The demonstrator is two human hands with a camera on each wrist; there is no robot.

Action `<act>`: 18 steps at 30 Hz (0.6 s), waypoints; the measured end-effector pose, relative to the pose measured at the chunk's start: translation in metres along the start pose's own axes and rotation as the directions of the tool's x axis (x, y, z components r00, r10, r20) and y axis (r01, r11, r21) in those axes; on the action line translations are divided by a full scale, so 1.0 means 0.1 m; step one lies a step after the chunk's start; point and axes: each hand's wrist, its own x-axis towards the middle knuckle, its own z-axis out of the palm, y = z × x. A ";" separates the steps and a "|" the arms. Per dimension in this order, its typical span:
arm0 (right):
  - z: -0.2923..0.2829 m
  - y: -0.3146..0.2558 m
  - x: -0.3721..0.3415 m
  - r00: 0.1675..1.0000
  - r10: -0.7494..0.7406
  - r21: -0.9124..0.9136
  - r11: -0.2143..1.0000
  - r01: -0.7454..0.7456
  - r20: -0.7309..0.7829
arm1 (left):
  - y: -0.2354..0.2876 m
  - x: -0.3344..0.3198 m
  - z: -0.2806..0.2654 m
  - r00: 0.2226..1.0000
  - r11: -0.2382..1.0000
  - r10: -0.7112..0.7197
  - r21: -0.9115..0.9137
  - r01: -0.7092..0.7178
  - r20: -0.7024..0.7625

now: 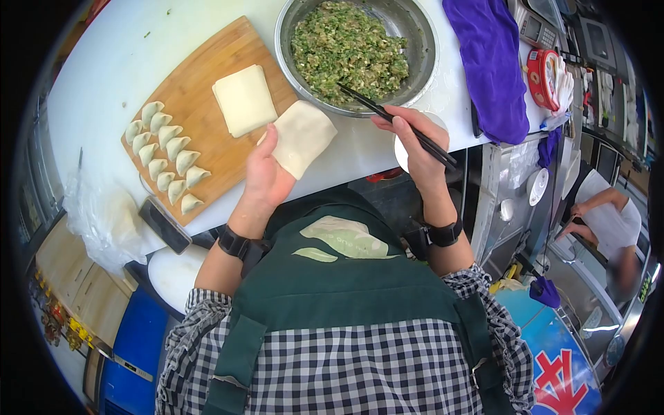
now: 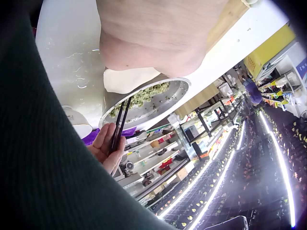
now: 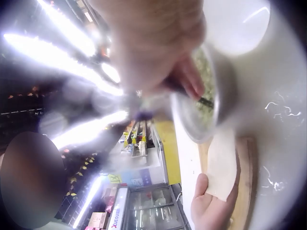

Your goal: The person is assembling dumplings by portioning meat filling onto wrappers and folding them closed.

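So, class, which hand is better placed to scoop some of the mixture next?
Probably the right hand: it grips the chopsticks, their tips at the mixture in the metal bowl, while the left hand holds a wrapper.

On the right I see a purple cloth (image 1: 487,69) beside a red tin (image 1: 536,72), and another person (image 1: 610,214) farther out. On the left I spot a phone (image 1: 164,225) near a plastic bag (image 1: 102,220).
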 end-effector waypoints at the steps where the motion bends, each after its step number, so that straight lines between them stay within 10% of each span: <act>1: 0.01 0.03 -0.02 1.000 -0.001 0.001 1.000 0.001 0.000 | 0.00 0.00 0.00 1.000 1.000 0.003 0.004 -0.003 0.001; 18: 0.04 0.10 -0.05 0.987 0.146 0.462 0.873 -0.158 0.062 | 0.03 0.15 0.14 0.992 0.991 0.124 -0.036 -0.125 -0.037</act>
